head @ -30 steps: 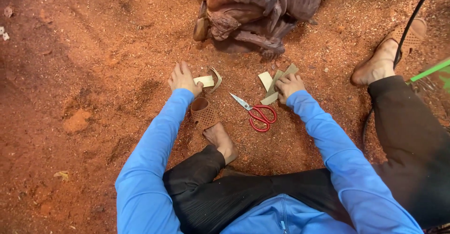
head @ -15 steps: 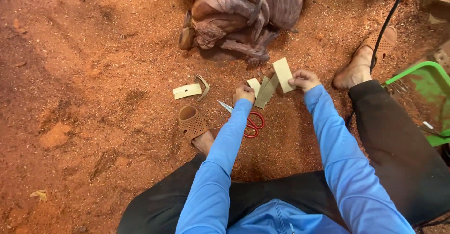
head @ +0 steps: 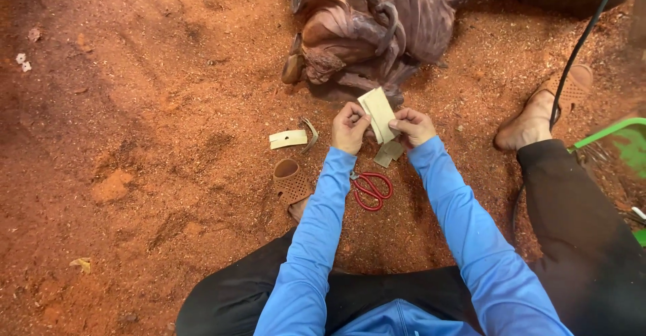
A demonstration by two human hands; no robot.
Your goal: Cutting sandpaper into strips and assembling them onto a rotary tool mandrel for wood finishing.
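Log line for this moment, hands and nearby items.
left hand: holds sandpaper sheet | right hand: same sheet | red scissors: on ground, untouched | carved wood figure: ahead

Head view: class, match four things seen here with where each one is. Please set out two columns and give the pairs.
Things:
1. pale folded sandpaper sheet
2. red-handled scissors
3. perforated brown sandal
4. dark carved wooden sculpture

Places:
A. on the sawdust beyond the hands
B. between the two forearms, on the ground
C. held by left hand and right hand
D. left of the left forearm

Pairs: 1-C, 2-B, 3-D, 4-A
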